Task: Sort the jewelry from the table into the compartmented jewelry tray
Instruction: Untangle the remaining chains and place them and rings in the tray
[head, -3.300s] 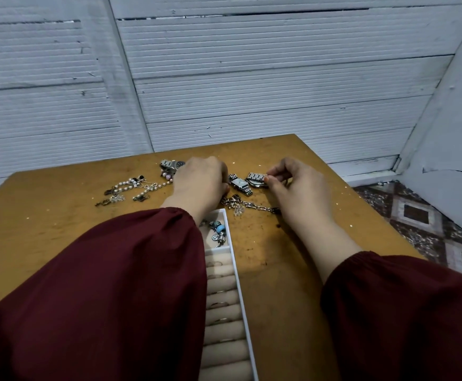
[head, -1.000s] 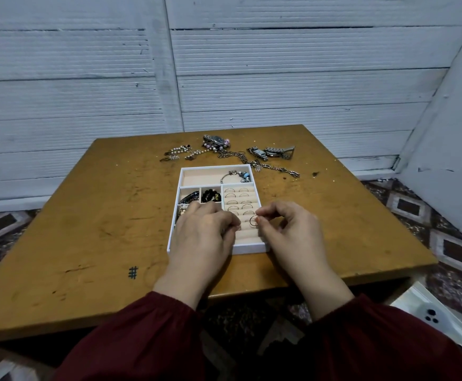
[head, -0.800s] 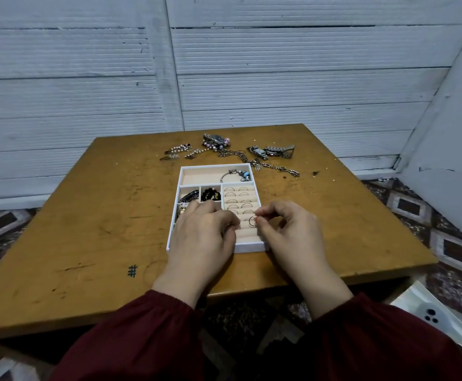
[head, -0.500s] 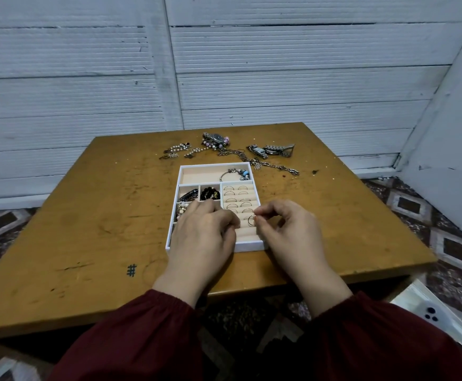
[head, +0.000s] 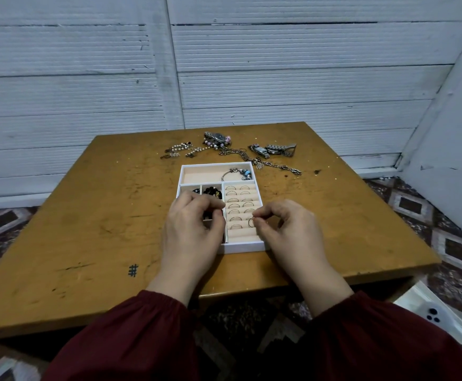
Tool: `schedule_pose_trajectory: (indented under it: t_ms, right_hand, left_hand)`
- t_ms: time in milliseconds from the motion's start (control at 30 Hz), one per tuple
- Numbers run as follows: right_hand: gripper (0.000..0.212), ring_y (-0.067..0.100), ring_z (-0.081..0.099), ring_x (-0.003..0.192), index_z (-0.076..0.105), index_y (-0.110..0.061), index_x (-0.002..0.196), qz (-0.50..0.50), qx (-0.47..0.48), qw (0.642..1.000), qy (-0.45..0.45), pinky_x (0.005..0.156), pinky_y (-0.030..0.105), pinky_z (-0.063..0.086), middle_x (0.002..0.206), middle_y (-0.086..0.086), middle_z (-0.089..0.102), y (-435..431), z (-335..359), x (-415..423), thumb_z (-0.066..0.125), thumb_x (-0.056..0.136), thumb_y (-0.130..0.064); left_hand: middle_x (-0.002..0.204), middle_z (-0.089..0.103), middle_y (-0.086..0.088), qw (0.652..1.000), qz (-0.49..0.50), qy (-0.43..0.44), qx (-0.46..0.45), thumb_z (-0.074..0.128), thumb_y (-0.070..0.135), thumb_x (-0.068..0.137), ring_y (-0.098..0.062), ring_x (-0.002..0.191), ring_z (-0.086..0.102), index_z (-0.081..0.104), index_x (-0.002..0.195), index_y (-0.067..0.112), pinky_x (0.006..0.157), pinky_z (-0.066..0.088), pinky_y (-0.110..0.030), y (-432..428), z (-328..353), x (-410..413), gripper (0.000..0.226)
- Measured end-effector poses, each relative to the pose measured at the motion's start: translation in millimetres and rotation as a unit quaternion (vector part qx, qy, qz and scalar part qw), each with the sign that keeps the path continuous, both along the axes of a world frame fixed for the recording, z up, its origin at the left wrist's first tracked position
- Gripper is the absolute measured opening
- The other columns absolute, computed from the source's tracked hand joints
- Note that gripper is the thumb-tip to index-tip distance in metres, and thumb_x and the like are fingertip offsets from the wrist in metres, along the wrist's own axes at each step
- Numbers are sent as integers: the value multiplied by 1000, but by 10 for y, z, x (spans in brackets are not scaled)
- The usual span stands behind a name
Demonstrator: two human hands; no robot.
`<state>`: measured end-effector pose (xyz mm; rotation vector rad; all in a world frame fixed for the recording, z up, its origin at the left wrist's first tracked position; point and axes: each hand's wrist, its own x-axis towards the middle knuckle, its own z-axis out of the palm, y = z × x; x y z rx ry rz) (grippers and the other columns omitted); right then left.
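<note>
Right hand (head: 284,226) pinches a thin ring (head: 251,222) upright (hoop facing the camera) over the jewelry tray (head: 216,165)'s ring rolls; left hand (head: 194,226) curled, grip unclear.

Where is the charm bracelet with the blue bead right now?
The charm bracelet lies inside the jewelry tray, at the right end of its wide far compartment, just beyond the ring rolls.

The only readable sign is a small dark hash mark "#" (head: 133,270) drawn on the table (head: 87,215) top near its front edge, left of the hands; no other text is legible.
</note>
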<state>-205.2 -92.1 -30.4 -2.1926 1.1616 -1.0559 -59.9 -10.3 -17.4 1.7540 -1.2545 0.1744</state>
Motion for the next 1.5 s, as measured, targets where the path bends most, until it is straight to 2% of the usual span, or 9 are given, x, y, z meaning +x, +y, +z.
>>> schedule_pose_trajectory:
  t_ms: [200, 500, 633, 867, 1067, 1267, 1400, 1500]
  right_hand:
    - [10, 2, 48, 72, 72, -32, 83, 2, -8, 999, 34, 61, 29, 45, 77, -18, 50, 18, 21, -10, 66, 79, -25]
    - [13, 5, 49, 72, 73, -30, 80, 6, -19, 999, 41, 61, 28, 42, 75, -18, 48, 24, 45, -25, 65, 77, -21]
    - [12, 7, 52, 75, 73, -31, 81, 6, -10, 999, 50, 64, 30, 45, 79, -16, 49, 38, 49, -24, 65, 78, -22]
    - [12, 5, 48, 74, 73, -30, 83, 6, -11, 998, 67, 63, 29, 43, 77, -18, 45, 41, 56, -22, 63, 80, -24]
    - [13, 5, 49, 73, 73, -31, 84, 6, -14, 997, 74, 62, 27, 42, 78, -19, 45, 44, 51, -26, 63, 79, -25]
    - [13, 6, 51, 72, 74, -29, 85, 12, -15, 998, 62, 64, 29, 45, 81, -16, 49, 36, 42, -30, 64, 79, -23]
    - [14, 8, 54, 80, 72, -28, 91, 5, -19, 999, 33, 67, 30, 47, 88, -12, 57, 6, 50, -29, 63, 82, -24]
    - [15, 10, 55, 77, 71, -27, 94, -11, -29, 999, 13, 66, 32, 48, 88, -11, 56, -48, 65, -31, 62, 82, -23]
  left_hand:
    - [79, 43, 21, 1000, 3, -6, -8, 66, 9, 80, -15, 82, 54, 72, 88, 18, 68, 42, -27, 4, 1, -3, 14]
    - [77, 44, 19, 1000, 8, 0, 5, 65, 12, 81, -15, 75, 51, 73, 89, 21, 65, 37, -26, 7, -1, 12, 14]
    - [78, 45, 18, 1000, 7, 6, 3, 64, 12, 81, -16, 75, 52, 73, 87, 20, 65, 38, -26, 6, -4, 16, 13]
    - [79, 47, 14, 1000, 13, 5, 9, 65, 13, 82, -16, 75, 52, 71, 86, 22, 64, 36, -25, 1, -2, 12, 12]
    - [82, 51, 10, 1000, 11, 10, 11, 65, 13, 81, -17, 77, 54, 71, 86, 22, 65, 41, -27, 6, 6, 6, 12]
    - [82, 52, 9, 1000, 11, 16, 8, 65, 12, 81, -19, 78, 55, 72, 87, 21, 66, 43, -28, 9, 0, 15, 13]
    - [82, 51, 10, 1000, 9, 26, 3, 65, 11, 81, -21, 80, 55, 71, 86, 22, 68, 45, -31, 4, 12, 33, 13]
    - [83, 54, 7, 999, 6, 33, -6, 65, 10, 81, -20, 82, 55, 70, 84, 23, 68, 43, -29, -3, 27, 52, 14]
